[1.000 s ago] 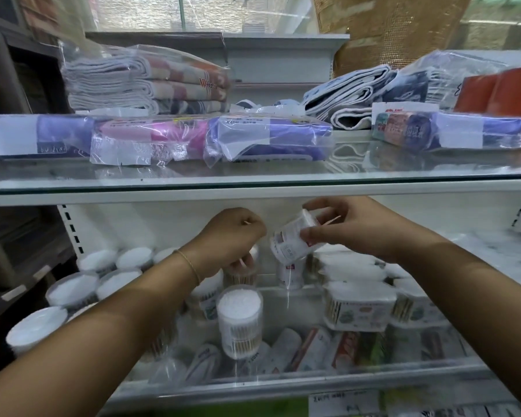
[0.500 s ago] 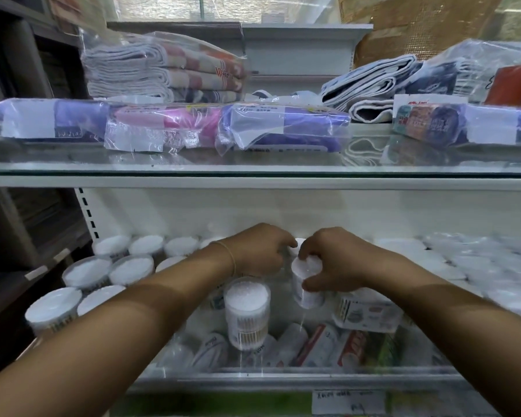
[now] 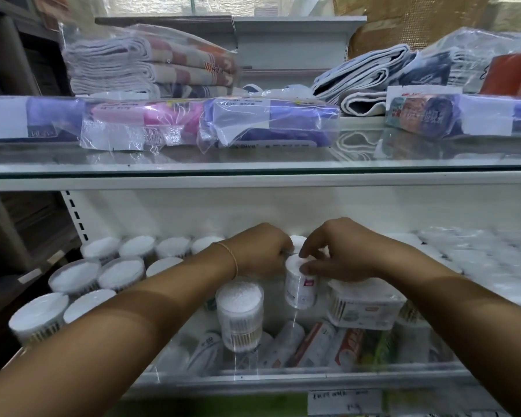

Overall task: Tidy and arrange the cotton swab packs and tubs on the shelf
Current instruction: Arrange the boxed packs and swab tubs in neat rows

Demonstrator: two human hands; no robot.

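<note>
The right hand point(image 3: 340, 251) pinches the top of the small tub point(image 3: 300, 288), a clear plastic cylinder packed with white tips, upright mid-shelf point(image 3: 313, 378). The left hand point(image 3: 260, 251) curls at its 9 o'clock, its grip hidden. The wider tub point(image 3: 239, 314) stands at 7 o'clock.

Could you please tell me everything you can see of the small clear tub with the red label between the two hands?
The small clear plastic cylindrical tub is packed with white cotton swabs, their tips forming a white disc at its top. A small red label sits on its side. It is about upright, right of and behind a taller clear swab tub. The right hand pinches its top rim; the left hand is close at its left, contact unclear.
</note>
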